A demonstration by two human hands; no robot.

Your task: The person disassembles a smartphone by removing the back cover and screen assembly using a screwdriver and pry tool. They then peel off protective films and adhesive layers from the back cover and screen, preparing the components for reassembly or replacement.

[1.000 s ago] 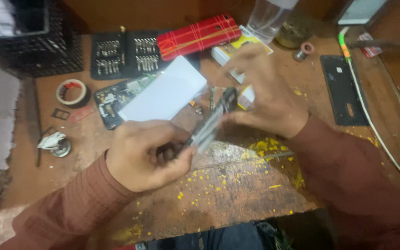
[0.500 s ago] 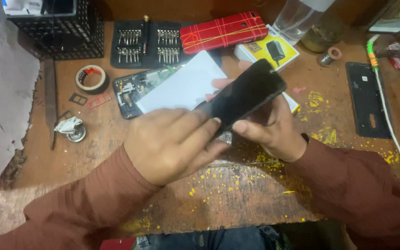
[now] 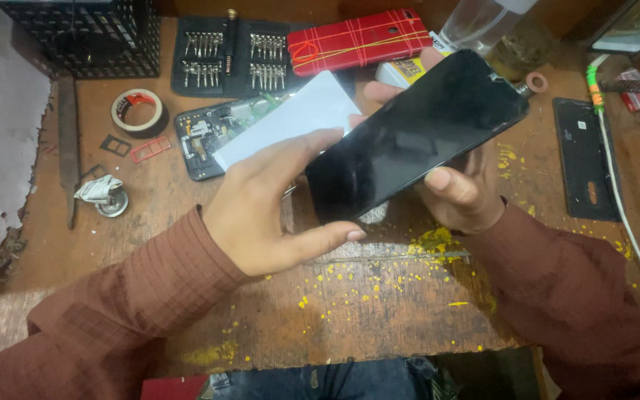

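Hands meet over the bench. The left hand [image 3: 272,207] clasps the lower end of the black phone screen [image 3: 416,133], thumb under its edge, fingers laid along the side. From that grip the panel runs up toward two o'clock, long axis slanted, glass facing up, lifted clear of the wooden table [image 3: 364,311]. The right hand [image 3: 461,192] cradles it from beneath, thumb pressed on the near edge, and sits closer to the middle. At ten o'clock lies a tape roll [image 3: 138,110]; at twelve, a bit set [image 3: 231,55] and a red phone bound with bands [image 3: 361,38]; behind the screen, an opened phone [image 3: 209,137] under a white sheet [image 3: 290,118]. Yellow specks litter the wood.
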